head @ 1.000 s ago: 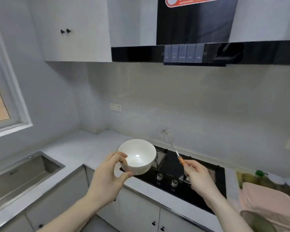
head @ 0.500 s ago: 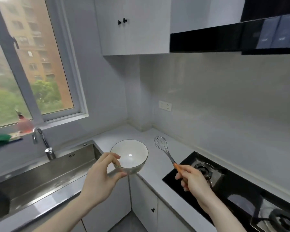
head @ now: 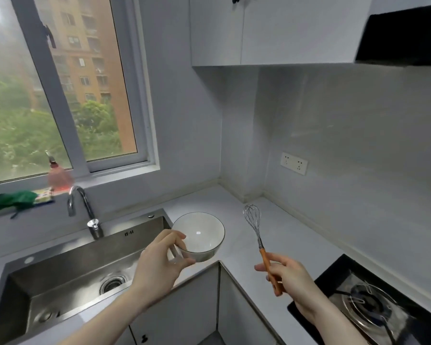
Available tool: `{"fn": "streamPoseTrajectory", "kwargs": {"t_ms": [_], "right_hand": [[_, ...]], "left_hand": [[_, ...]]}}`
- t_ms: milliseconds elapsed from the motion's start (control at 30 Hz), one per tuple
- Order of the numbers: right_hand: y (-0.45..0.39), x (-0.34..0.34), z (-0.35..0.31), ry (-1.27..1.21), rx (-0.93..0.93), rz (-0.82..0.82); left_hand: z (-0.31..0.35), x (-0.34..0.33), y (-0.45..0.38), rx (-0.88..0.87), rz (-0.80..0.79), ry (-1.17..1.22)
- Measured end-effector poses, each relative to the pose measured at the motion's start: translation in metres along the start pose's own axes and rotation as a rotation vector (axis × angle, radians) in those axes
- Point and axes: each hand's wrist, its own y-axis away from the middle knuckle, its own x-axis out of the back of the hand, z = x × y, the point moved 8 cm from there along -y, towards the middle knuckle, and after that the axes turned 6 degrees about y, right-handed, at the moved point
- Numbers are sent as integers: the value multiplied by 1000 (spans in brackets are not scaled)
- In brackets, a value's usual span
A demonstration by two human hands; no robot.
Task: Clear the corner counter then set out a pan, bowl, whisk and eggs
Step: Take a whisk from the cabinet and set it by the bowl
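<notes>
While our left hand pinches the white bowl by its near rim, thumb under and fingers over the edge, the bowl hangs over the corner surface just right of the sink, and such a thin grip could let it tip or slip and chip on landing. Our right hand is closed around the whisk by its orange handle, wires up. We judge the whisk might roll toward the stove once laid down. Pan and eggs are not in sight.
</notes>
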Motion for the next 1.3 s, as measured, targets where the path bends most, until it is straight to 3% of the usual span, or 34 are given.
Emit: {"fn": "streamPoseTrajectory", "kwargs": {"t_ms": [433,800,1300], "right_hand": [[-138,-22,34,6,-168,73],[-282,5,63,145,-308,65],[-429,-22,85,247,-517,133]], "left_hand": [[-126,-78,-161,76,-208,-75],[-205,-166,-244,246,-207,-136],[-324,-249,-376,413,-288,-175]]}}
